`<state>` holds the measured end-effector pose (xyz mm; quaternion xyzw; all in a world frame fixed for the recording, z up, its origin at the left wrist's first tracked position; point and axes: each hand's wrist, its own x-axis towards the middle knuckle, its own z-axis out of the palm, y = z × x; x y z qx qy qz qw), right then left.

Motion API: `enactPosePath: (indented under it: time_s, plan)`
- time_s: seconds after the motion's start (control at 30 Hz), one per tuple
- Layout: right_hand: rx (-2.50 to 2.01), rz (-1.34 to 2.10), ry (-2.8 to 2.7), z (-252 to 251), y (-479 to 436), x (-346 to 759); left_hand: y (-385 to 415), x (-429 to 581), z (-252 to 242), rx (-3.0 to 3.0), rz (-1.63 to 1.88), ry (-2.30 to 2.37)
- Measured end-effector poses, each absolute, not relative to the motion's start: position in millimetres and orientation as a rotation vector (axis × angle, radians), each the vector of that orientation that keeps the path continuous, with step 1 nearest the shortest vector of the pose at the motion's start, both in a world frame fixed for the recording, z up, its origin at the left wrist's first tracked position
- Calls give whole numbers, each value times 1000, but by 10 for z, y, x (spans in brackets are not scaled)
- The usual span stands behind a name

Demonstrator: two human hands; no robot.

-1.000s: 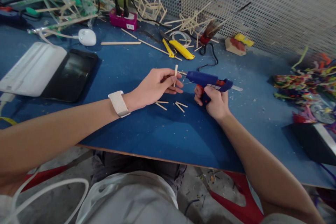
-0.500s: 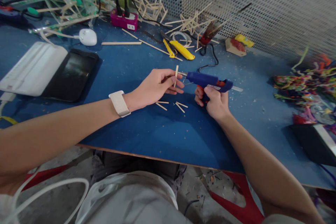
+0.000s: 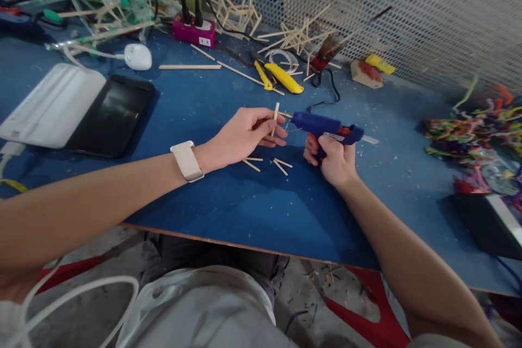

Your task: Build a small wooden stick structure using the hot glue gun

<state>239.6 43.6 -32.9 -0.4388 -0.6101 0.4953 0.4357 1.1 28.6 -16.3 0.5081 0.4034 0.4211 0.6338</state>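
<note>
Between thumb and fingers, my left hand pinches a short wooden stick, held upright above the table. My right hand is wrapped round the handle of a blue hot glue gun. Its metal nozzle points left and lies at the stick, and a clear glue stick pokes out of its back. A thin strand of glue hangs near the nozzle. On the blue table below, short sticks lie in two small V shapes, one pair to the right and another partly by my left hand.
Yellow box cutters and loose wooden strips lie beyond my hands. A pink power strip and stick frames stand by the perforated panel. A black phone is at left, colourful pipe cleaners at right.
Almost nothing differs. The whole view has shifted very slightly, and both hands keep the same hold, with the nozzle still at the stick.
</note>
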Motion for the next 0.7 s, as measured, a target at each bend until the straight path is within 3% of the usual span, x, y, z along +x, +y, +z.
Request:
enactPosePath:
  time_s: [0.7]
  plan:
    - [-1084, 1211, -1517, -331, 430, 2388, 297, -12, -201, 1183, 961, 891]
